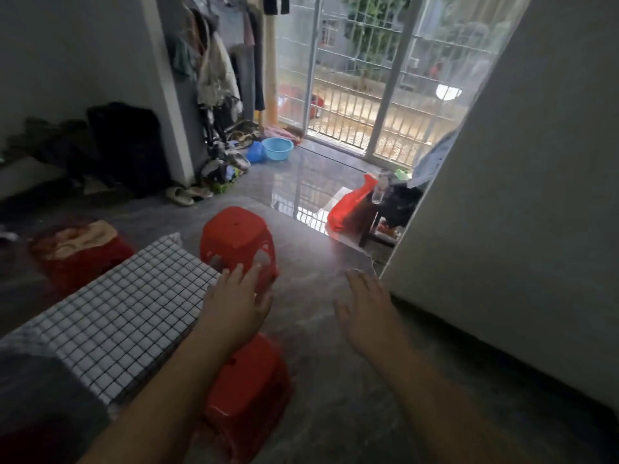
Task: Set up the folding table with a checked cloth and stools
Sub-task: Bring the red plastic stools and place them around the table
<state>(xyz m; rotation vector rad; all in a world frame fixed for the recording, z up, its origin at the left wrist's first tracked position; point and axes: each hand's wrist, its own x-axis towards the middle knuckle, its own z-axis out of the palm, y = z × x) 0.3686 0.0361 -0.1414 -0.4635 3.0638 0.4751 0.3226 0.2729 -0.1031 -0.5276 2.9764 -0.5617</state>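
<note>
Three red shapes ring the table from where I watch. The leftmost shape [78,254] is dim and has something pale on top, so I take it for a stool but cannot swear to it. Next along, the checked cloth [124,313] lies flat over the folding table, hiding it. The cloth is white with a thin dark grid, and it looks smooth and squared, which I read as the covering step done. Just past the table's far corner stands a red plastic stool [236,241], upright and seat up, with cut-outs in its sides. I judge it was put there so someone can sit at that end. A second red stool [249,390] sits nearer the camera along the table's right edge, partly hidden under the left forearm. The left hand [237,304] hovers with fingers spread, gripping nothing, over the cloth's corner and the far stool's foot; whether it touches either I cannot tell. The right hand [365,308] is likewise splayed and empty above the bare grey floor [335,413], near the white wall [519,229]. I judge the setup nearly complete, with only stool spacing to trim.
</note>
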